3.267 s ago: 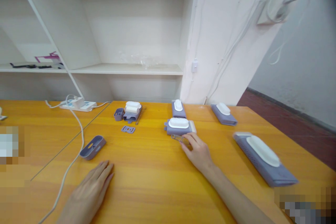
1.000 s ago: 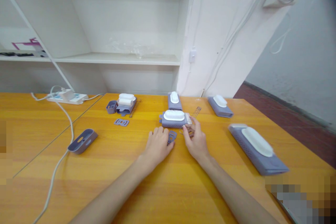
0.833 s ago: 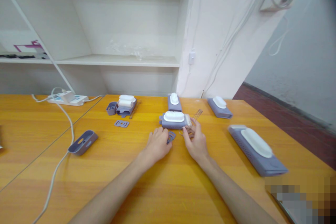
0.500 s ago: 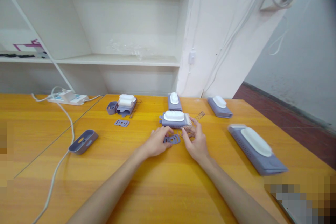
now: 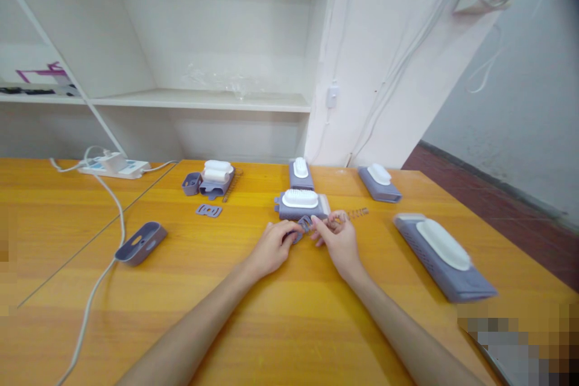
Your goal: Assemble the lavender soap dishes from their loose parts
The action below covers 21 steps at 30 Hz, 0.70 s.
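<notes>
My left hand (image 5: 274, 245) is closed on a small grey slotted plate (image 5: 304, 224), tilted up off the table, with its left part hidden by my fingers. My right hand (image 5: 338, 240) pinches a thin coil spring (image 5: 357, 213), whose far end sticks out to the right. The spring's near end is close to the plate; whether they touch I cannot tell. Just beyond both hands lies a grey case (image 5: 301, 213) topped by a white bristled brush (image 5: 300, 198). Another grey case with a white top (image 5: 300, 169) stands behind it.
On the left are an open grey shell (image 5: 142, 245), a second slotted plate (image 5: 208, 210), a small grey cup (image 5: 192, 184) and another spring (image 5: 231, 187). Grey-and-white units (image 5: 443, 259) lie at right. A white cable (image 5: 93, 289) crosses the table from a power strip (image 5: 113, 166).
My left hand has lifted and tilted the slotted plate. My right hand has brought the spring lower and closer to it, and the spring now lies flatter, pointing right.
</notes>
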Each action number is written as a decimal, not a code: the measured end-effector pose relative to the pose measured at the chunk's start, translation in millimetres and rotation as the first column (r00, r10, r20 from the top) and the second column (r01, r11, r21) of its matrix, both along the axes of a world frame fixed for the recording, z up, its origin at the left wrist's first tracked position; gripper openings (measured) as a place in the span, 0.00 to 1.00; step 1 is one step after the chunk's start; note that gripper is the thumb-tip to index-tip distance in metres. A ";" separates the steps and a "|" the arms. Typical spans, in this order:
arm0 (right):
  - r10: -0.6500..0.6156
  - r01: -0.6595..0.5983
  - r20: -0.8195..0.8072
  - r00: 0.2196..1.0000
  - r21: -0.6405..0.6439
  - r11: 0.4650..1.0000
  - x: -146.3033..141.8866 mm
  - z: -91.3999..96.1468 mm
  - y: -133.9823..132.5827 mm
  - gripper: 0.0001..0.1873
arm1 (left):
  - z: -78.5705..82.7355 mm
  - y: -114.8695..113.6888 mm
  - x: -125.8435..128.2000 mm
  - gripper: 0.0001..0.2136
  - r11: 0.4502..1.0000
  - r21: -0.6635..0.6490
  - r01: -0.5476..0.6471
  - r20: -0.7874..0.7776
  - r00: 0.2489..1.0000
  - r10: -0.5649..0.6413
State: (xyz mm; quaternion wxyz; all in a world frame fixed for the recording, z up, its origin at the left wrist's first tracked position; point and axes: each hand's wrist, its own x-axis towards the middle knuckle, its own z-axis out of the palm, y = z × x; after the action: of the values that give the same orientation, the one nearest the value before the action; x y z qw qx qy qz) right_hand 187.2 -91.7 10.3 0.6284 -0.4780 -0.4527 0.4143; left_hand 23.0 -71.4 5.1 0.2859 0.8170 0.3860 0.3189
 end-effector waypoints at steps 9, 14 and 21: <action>-0.006 0.005 -0.024 1.000 -0.040 0.999 1.8 -4.7 4.2 0.23 | 9.7 -8.8 4.2 0.10 0.999 0.027 -0.044 0.067 0.997 0.042; 0.019 -0.020 -0.028 0.999 -0.033 0.999 0.7 -4.2 3.7 0.25 | 10.5 -8.5 4.9 0.10 0.999 0.043 -0.019 0.055 0.998 0.017; 0.173 -0.169 0.114 0.978 -0.048 0.984 2.5 0.4 -0.1 0.24 | 10.7 -6.4 5.2 0.10 0.990 -0.138 -0.011 0.219 0.975 0.042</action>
State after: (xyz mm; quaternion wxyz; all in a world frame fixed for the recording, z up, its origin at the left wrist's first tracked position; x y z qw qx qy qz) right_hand 189.8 -91.8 10.8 0.5534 -0.4729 -0.5206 0.4463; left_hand 28.3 -77.7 15.7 0.3778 0.7498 0.3833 0.3849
